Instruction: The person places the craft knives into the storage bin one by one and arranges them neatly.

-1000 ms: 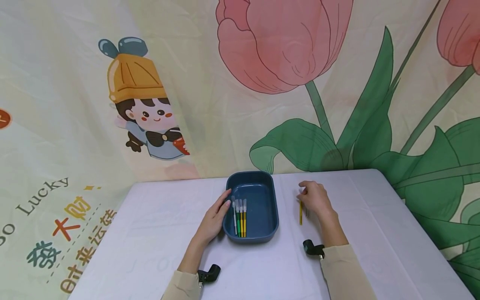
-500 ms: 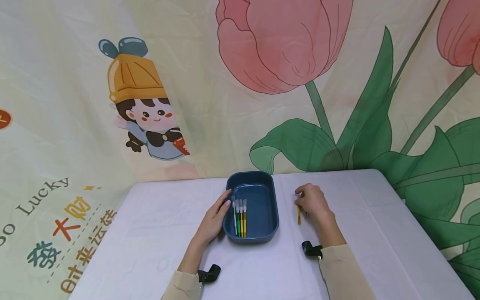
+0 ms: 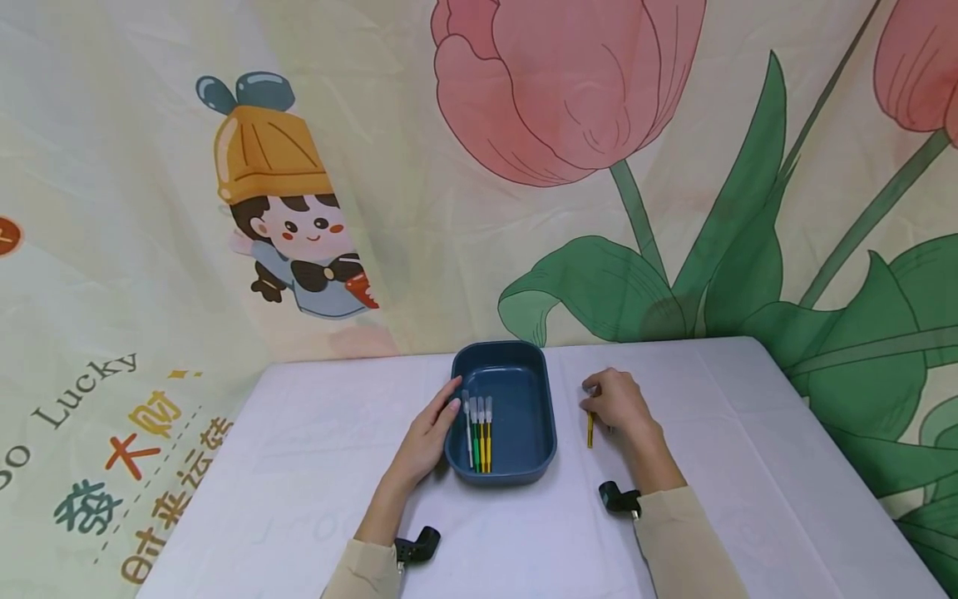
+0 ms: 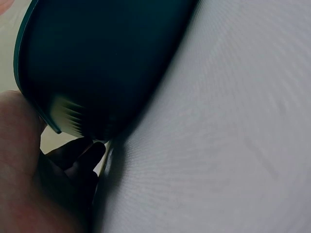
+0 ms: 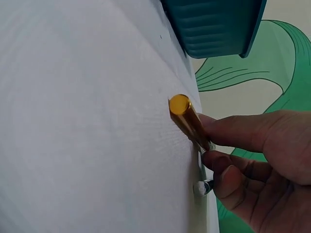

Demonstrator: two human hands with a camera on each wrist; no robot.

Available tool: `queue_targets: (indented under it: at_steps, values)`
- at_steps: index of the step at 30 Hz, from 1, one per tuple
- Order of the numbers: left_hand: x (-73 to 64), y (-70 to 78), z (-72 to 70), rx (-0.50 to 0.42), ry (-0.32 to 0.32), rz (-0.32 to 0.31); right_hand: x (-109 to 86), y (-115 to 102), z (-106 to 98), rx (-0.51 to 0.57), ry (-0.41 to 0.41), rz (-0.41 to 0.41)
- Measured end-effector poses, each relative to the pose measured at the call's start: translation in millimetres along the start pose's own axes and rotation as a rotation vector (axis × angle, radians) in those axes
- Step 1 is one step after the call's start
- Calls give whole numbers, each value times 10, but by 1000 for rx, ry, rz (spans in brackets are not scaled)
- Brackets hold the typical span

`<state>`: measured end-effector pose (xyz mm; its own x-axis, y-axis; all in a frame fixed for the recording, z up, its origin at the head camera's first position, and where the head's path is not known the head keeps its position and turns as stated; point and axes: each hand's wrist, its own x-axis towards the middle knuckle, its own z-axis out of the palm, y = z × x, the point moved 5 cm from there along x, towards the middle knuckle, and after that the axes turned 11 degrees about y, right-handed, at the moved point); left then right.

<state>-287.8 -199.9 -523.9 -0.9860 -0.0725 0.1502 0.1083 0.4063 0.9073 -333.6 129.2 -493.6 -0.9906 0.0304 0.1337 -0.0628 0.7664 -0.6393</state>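
A deep blue rectangular tray (image 3: pixel 522 416) stands on the white-covered table. My left hand (image 3: pixel 422 441) grips its left wall, with the thumb over the rim and the other fingers outside, as the left wrist view also shows. Inside, along the left side, several slim pens (image 3: pixel 481 437) with clear caps lie side by side: white, green and yellow. To the right of the tray, my right hand (image 3: pixel 621 403) pinches a slim yellow pen (image 5: pixel 188 119) between thumb and fingertips, its gold end pointing at the wrist camera. A silver-ended stick (image 5: pixel 200 188) shows beside the fingertips, mostly hidden.
The white tablecloth (image 3: pixel 329 449) stretches around the tray. Behind the table's far edge hangs a printed backdrop (image 3: pixel 404 249) with tulips and a cartoon figure. Black wrist cameras (image 3: pixel 619 497) sit on both wrists, near the tan sleeves.
My right hand has shifted slightly left towards the tray, bringing the yellow pen with it. The left hand, the tray and the pens inside stay in place.
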Motion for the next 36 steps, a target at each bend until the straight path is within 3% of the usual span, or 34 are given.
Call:
queue_targets:
  at_steps: [15,22,36]
  values:
    - [3,12,-8,-5,-1,18,-3,-31,7,-20,-3,-11]
    - [-3,32,-16,-14,-6,34,-6,-76,27,-100,-3,-53]
    - [-8,32,-12,-17,-7,38,5,-60,50,-66,-35,-7]
